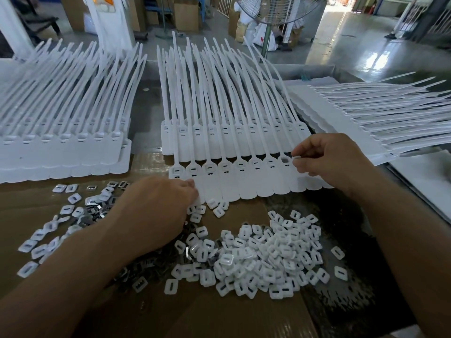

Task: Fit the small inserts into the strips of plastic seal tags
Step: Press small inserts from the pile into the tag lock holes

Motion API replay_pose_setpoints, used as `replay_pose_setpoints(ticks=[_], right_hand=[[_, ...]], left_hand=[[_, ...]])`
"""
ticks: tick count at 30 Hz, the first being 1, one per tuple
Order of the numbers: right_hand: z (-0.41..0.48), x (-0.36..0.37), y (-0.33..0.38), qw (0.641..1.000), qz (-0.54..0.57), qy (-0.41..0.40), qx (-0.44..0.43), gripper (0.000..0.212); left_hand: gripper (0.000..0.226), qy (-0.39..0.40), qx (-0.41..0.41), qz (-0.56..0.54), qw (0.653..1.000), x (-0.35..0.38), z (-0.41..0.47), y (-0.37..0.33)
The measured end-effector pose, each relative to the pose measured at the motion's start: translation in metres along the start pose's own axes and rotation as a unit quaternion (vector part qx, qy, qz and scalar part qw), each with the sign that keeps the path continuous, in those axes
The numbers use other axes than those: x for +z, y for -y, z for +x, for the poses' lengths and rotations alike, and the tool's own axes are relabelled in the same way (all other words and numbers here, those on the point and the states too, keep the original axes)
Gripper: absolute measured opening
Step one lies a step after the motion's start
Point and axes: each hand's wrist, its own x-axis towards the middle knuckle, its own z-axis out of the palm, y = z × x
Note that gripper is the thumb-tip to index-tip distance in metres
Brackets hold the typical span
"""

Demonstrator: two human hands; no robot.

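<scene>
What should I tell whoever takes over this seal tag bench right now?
Left hand rests on the near left corner of the front strip.
Right hand pinches one white insert beside an empty socket.
Done: the sockets to the left of that one look filled.
Left: seat this insert, then check the sockets hidden under the right hand.
The loose inserts are piled in front, and more stacked strips lie around.
</scene>
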Motion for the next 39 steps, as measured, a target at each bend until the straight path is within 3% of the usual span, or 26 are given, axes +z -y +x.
replay_pose_setpoints(ticks=[6, 12, 26, 39], right_hand=[[0.014, 0.007, -0.008, 1.0, 0.01, -0.02, -0.003, 0.014], [0.023, 0.016, -0.022, 0.999, 0.024, -0.002, 0.038, 0.024], [0.026, 0.015, -0.026, 0.999, 0.004, 0.027, 0.036, 0.024], [0.03, 0.027, -0.023, 0.999, -0.031, -0.012, -0.001, 0.028]], left_hand=[[0.043, -0.001, -0.003, -0.001, 1.0, 0.001, -0.001, 0.0], [0.042, 0.003, 0.0, 0.0, 1.0, 0.0, -0.001, 0.0], [0.041, 0.009, 0.003, 0.0, 1.0, -0.001, -0.001, -0.001], [0.04, 0.014, 0.007, 0.002, 1.0, -0.003, -0.002, -0.002]])
